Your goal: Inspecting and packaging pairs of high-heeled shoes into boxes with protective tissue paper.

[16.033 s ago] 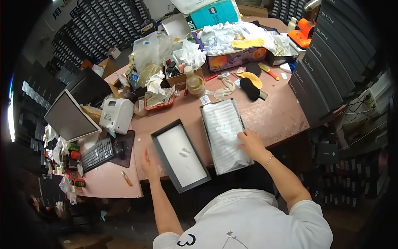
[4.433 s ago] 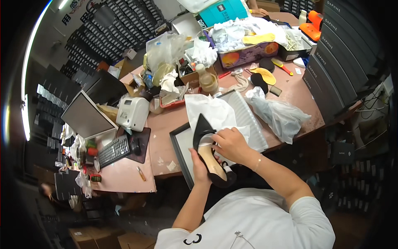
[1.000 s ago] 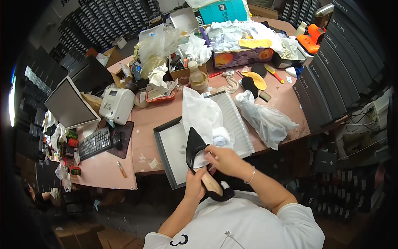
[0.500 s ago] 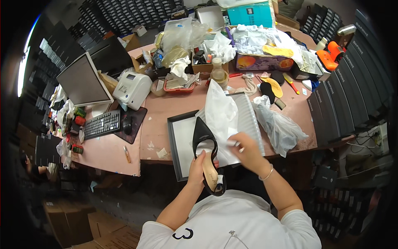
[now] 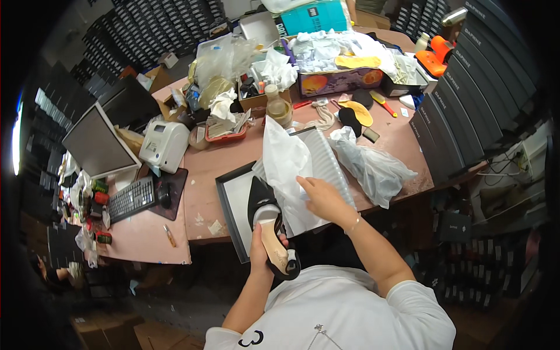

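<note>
Head view shows us our left hand (image 5: pixel 260 252) clamped around the middle of a black shoe (image 5: pixel 261 195), pointed toe away from us, heel end nearer our body; our right hand (image 5: pixel 324 201) is apart from it, fingertips by white paper (image 5: pixel 287 153), and we cannot tell whether they pinch it; just beyond the left hand lies a dark box (image 5: pixel 231 219), beyond the right a ribbed sheet (image 5: pixel 331 161), and to its right a plastic bag (image 5: pixel 373 166) on the tabletop (image 5: pixel 203 174); as one hand alone supports the shoe, a loosened grip could drop it; a hasty tug on the paper could, we judge, crease or tear it.
</note>
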Tool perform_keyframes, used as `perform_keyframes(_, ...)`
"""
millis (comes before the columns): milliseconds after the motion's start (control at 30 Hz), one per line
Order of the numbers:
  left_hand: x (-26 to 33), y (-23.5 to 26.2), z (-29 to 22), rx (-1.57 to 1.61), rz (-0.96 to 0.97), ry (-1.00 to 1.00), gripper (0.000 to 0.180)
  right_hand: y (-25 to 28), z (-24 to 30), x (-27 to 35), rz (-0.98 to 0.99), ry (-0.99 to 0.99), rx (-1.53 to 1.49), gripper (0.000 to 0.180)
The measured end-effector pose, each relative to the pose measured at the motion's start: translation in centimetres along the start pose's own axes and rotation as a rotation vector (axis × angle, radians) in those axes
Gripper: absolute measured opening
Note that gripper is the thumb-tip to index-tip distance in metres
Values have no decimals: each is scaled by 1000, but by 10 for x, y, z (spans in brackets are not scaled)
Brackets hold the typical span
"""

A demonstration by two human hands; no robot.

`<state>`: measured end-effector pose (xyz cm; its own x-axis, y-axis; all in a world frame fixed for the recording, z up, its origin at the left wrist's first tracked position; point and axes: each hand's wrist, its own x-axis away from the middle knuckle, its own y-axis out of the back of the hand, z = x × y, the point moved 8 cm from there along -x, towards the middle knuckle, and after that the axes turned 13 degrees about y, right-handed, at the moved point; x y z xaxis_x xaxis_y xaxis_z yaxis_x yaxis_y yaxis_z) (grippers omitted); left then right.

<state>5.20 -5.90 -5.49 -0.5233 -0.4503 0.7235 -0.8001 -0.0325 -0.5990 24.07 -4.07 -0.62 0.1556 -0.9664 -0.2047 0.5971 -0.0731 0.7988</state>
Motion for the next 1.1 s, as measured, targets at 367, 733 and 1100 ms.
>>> perform_keyframes(367,-3,-41,-7,-96,143,-52,62,39,69,6,-328,181,-202,44)
perform_keyframes(733,4,-45,2,-250,-46,-195,46,19,69,7,-390,308,150,50)
perform_keyframes(1100,6,-35,11,-118,144,-19,36,12,66,-29,-316,172,-100,63)
